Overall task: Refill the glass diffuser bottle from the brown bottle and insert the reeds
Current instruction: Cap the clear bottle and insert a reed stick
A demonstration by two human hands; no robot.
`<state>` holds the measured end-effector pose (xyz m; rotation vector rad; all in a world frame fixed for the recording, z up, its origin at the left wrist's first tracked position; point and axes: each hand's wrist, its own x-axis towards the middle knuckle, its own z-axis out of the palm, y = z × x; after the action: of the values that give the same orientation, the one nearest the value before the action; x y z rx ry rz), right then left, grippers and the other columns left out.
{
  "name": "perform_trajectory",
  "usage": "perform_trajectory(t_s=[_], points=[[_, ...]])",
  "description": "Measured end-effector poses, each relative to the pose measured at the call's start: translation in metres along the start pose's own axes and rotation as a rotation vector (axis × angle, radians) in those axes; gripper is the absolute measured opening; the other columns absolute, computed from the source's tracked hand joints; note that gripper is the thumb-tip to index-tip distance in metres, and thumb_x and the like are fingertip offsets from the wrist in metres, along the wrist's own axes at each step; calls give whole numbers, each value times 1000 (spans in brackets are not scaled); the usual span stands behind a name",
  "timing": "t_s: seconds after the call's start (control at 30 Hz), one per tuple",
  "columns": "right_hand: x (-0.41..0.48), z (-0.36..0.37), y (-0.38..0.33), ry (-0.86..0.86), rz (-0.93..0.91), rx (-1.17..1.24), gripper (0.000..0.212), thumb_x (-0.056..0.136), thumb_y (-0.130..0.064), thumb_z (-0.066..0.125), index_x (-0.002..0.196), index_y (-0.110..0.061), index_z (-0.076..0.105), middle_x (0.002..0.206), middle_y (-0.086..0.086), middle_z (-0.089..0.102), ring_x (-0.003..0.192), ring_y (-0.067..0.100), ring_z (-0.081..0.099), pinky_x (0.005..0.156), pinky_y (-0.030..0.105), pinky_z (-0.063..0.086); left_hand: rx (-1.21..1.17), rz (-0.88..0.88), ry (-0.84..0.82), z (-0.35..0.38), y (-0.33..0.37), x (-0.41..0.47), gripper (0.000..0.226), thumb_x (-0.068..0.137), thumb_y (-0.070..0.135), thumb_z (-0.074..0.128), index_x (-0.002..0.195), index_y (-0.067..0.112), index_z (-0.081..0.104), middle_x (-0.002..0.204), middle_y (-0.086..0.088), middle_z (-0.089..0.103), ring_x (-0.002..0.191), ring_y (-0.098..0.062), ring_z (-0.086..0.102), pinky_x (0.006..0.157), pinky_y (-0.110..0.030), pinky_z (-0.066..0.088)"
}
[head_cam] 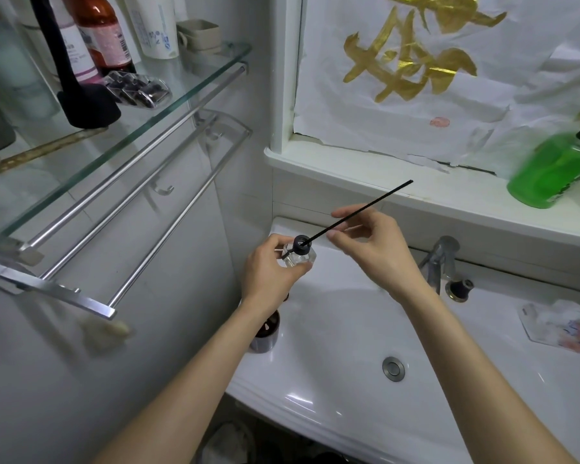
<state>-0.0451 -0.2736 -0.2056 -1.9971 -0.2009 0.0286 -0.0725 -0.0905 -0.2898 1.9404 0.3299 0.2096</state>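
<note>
My left hand grips the clear glass diffuser bottle with a black collar, held above the sink's back left corner. A thin black reed slants up to the right, its lower tip inside the bottle's neck. My right hand pinches the reed near its lower part between thumb and fingers. The brown bottle stands on the sink's left rim, partly hidden under my left forearm.
A white sink with a drain and a metal tap lies below. A green bottle stands on the ledge at right. A glass shelf with toiletries and towel rails juts out at left.
</note>
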Motion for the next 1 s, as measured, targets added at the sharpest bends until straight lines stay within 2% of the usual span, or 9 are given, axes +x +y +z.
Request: perform_trajectory(t_s=[0.13,0.23,0.33,0.43,0.57,0.7,0.83,0.9,1.0], points=[[4,12,10,-136,33,-126,46,84,-37,85,124,-30,64,109,-12,69,95,2,70,75,20,55,5,4,-9,-2,-2,3,36,74,30,95,100,35,71,93,21,74,93,3,69,73,-18,50],[8,27,18,-158,9,-178,49,80,-42,86,124,-32,65,115,-14,68,102,-3,67,77,16,51,8,-5,-35,-3,-5,5,34,75,28,93,98,38,70,91,23,73,88,12,66,72,-15,50],[15,41,23,-146,-19,-206,40,79,-40,86,114,-34,69,112,-15,69,98,-1,67,80,28,57,20,-13,-52,-3,-8,6,33,76,28,93,95,40,69,91,24,74,92,15,65,70,-7,47],[21,53,32,-156,-36,-220,26,77,-38,84,99,-34,70,103,-17,72,93,1,68,81,41,59,25,-18,-52,-3,-13,7,32,76,28,93,100,34,71,96,19,77,94,6,69,70,-8,47],[25,65,43,-189,-35,-220,25,75,-43,82,94,-34,69,97,-20,72,91,1,69,80,43,59,37,-48,-51,-6,-23,7,34,77,27,93,100,35,69,94,17,77,92,0,72,65,-4,45],[24,75,52,-198,-27,-227,26,75,-47,81,94,-34,69,95,-21,72,90,0,69,80,42,59,52,-77,-93,-8,-35,8,38,76,25,94,104,35,70,94,16,79,89,5,72,65,-5,46],[21,85,63,-194,-28,-229,25,76,-46,82,94,-34,69,97,-20,71,91,0,69,82,41,58,107,-93,-124,-9,-50,8,49,73,28,94,115,34,70,103,15,78,103,-2,71,86,-22,54],[20,91,68,-189,-24,-221,25,75,-47,81,94,-35,69,98,-19,71,91,1,69,82,42,58,160,-125,-163,-12,-57,8,71,69,36,96,131,37,62,119,16,75,117,-7,68,99,-33,54],[19,101,76,-198,-3,-220,24,75,-42,84,93,-36,69,97,-18,71,92,2,69,82,41,58,162,-181,-204,-18,-67,3,99,69,42,96,153,32,44,140,17,65,135,-9,58,112,-39,48]])
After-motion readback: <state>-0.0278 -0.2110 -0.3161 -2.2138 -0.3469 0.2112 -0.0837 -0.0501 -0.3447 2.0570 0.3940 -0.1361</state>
